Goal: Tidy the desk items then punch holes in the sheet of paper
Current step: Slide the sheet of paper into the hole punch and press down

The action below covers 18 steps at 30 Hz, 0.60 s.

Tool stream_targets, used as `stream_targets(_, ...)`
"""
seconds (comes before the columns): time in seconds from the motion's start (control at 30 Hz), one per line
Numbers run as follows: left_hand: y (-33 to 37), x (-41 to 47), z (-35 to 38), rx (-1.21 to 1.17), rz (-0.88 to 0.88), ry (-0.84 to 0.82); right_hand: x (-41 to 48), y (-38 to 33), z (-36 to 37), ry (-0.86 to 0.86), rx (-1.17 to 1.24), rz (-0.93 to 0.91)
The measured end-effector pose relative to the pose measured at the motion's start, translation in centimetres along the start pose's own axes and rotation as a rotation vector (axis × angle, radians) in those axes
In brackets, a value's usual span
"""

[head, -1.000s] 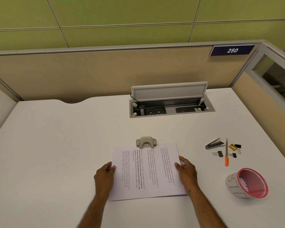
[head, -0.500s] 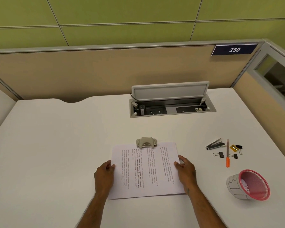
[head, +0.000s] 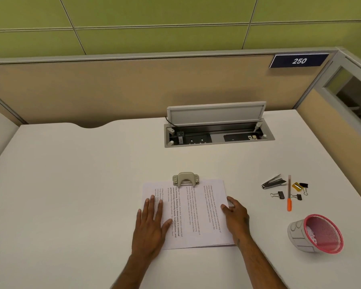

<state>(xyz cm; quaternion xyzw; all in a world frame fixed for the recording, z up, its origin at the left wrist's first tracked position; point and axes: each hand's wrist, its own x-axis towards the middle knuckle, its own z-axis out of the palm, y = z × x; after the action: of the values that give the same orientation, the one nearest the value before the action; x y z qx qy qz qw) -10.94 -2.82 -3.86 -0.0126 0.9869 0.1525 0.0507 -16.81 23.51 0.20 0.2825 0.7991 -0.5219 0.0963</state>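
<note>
A printed sheet of paper (head: 198, 209) lies on the white desk (head: 71, 184), its far edge tucked into a beige hole punch (head: 186, 179). My left hand (head: 151, 224) lies flat with straight fingers on the sheet's left part. My right hand (head: 236, 215) rests at the sheet's right edge, its fingers bent on the paper. To the right lie a stapler (head: 273, 181), an orange pen (head: 289, 193), black binder clips (head: 278, 194) and a yellow sharpener (head: 296, 186). A pink mesh cup (head: 319, 234) lies tipped on its side near the right front.
An open cable box (head: 217, 130) with a raised lid is sunk into the desk at the back. Beige partition walls (head: 133, 88) close the desk behind and on the right. A second desk edge shows at the far left.
My left hand has moved from the sheet's left edge onto the paper and spread flat. The right hand stays at the right edge.
</note>
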Motion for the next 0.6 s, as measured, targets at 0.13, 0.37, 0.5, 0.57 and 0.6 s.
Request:
stream_targets(0.13, -0.2, -0.2, 0.7, 0.025, 0.005, -0.006, -0.1, 0.0, 0.0, 0.004, -0.008, -0.007)
stream_targets(0.37, -0.2, -0.1, 0.8, 0.048, -0.006, -0.003, 0.3, 0.3, 0.0, 0.021, -0.061, -0.012)
stream_targets(0.5, -0.2, -0.1, 1.1, 0.074, -0.015, -0.004, 0.0, 0.1, 0.3, 0.211, -0.404, -0.114)
stream_targets(0.57, -0.2, 0.0, 1.1, 0.071, -0.020, -0.006, -0.5, -0.7, 1.7, 0.290, -0.505, -0.372)
stream_targets(0.6, -0.2, 0.0, 1.1, 0.066, -0.021, -0.004, -0.5, -1.2, 2.8, 0.270, -0.531, -0.519)
